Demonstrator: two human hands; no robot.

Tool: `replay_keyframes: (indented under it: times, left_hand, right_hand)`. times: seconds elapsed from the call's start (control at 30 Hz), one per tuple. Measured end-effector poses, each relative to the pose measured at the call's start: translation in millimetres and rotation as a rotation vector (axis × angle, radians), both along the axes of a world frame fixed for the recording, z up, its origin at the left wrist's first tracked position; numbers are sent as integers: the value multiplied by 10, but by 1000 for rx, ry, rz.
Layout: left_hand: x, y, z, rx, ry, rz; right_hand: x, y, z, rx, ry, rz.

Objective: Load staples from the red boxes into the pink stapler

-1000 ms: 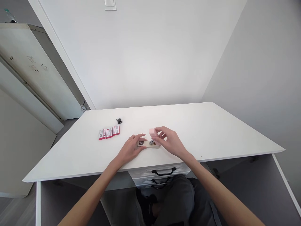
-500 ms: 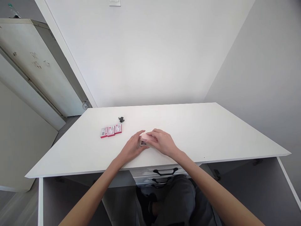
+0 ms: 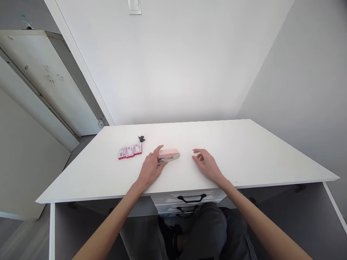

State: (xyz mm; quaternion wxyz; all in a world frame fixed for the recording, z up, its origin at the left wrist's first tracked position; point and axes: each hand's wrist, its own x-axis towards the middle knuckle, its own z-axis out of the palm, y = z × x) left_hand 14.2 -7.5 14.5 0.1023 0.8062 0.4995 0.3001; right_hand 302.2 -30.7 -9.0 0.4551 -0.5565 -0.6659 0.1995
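Observation:
A pink stapler (image 3: 170, 154) with a pale base lies on the white desk in front of me, its metal mouth toward the left. My left hand (image 3: 152, 164) grips that left end, the thumb on the near side and the fingers on the far side. To the right of the stapler, my right hand (image 3: 206, 163) is apart from it, fingers loosely curled with gaps between them and nothing held. Three small red-and-white boxes (image 3: 130, 151) lie in a row left of my left hand. A small black clip-like item (image 3: 141, 138) sits behind them.
The desk's (image 3: 244, 155) back edge meets a plain wall, with a switch (image 3: 134, 6) higher up. Below the front edge are drawers with black handles (image 3: 192, 198), close to my legs. A pale cabinet (image 3: 51, 79) stands at the far left.
My right hand has let go of the stapler and drawn away to the right. The stapler is now in fuller view, with my left hand still at its left end. The view has shifted slightly.

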Motion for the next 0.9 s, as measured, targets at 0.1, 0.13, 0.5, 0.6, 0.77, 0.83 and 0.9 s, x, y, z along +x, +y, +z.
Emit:
replay_keyframes:
  times: [0.1,0.13,0.5,0.6,0.77,0.83,0.9]
  left_hand:
    - [-6,15,-18,16,6,46]
    - [-7,20,-22,6,-5,57]
    - [18,51,46,221,-58,150]
    - [102,-14,93,398,58,217]
    - [353,-50,86,341,286,130]
    - [437,-5,57,289,321,148]
    - [480,55,30,249,323,173]
  right_hand:
    - [205,32,-78,-50,67,-84]
    - [249,37,-87,-72,85,-94]
    - [248,40,-62,-63,38,-40]
    - [253,41,-54,-88,50,-45]
    - [257,43,-55,-98,49,-36]
    - [260,44,-56,-94,48,-30]
    - [262,44,-56,-94,48,-26]
